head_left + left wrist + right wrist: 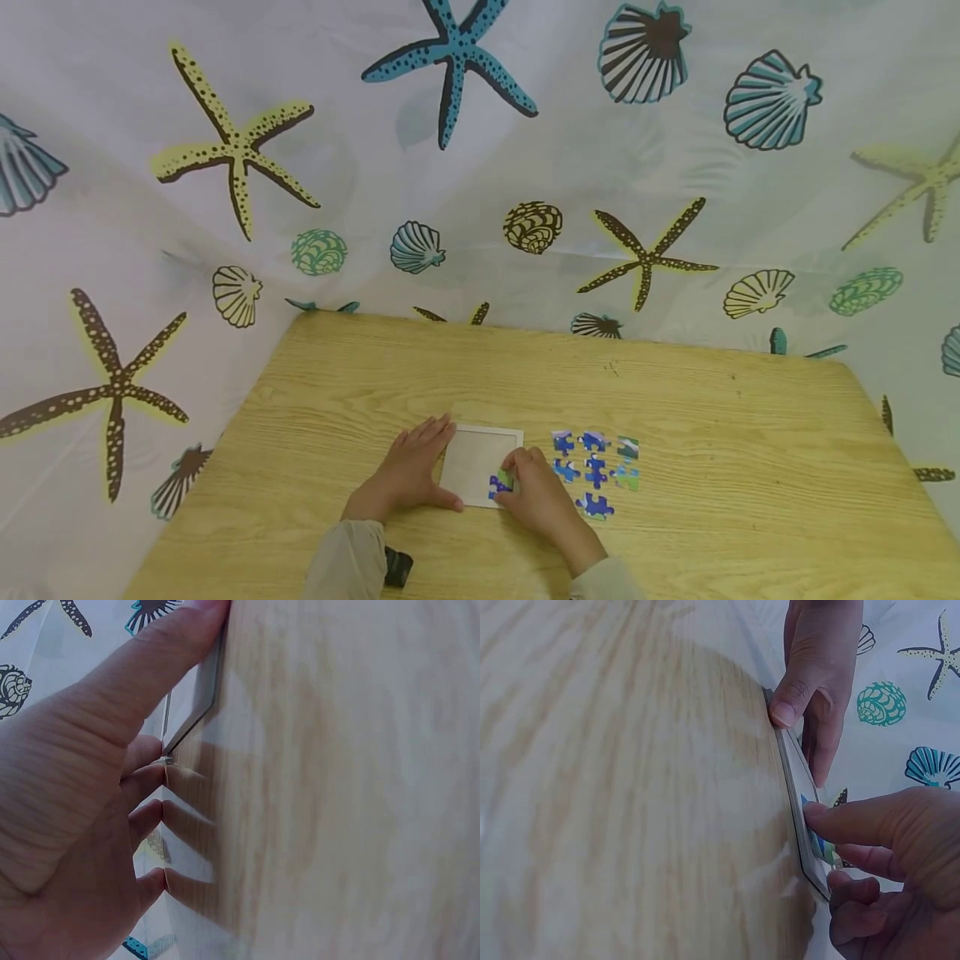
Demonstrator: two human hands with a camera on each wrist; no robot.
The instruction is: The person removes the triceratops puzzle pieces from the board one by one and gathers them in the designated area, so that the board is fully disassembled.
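Observation:
A square white puzzle frame point(483, 430) lies on the table. My left hand point(411, 467) braces its left side, fingers extended to the upper left corner and thumb at the lower left one. In the left wrist view, the straight fingertips point(154, 881) meet the tabletop beside the frame. At the lower right corner inside the frame, my right hand point(538, 497) pinches a blue-and-green jigsaw piece point(496, 484) between thumb and fingers. The right wrist view shows that thumb on the piece point(828, 851), which the fingers partly cover.
Several loose jigsaw pieces point(596, 472) in blue, white and green lie right of the frame on the wooden table point(750, 467). A small black object point(399, 567) is beside my left sleeve. A white cloth point(495, 167) with starfish and shells hangs around the table.

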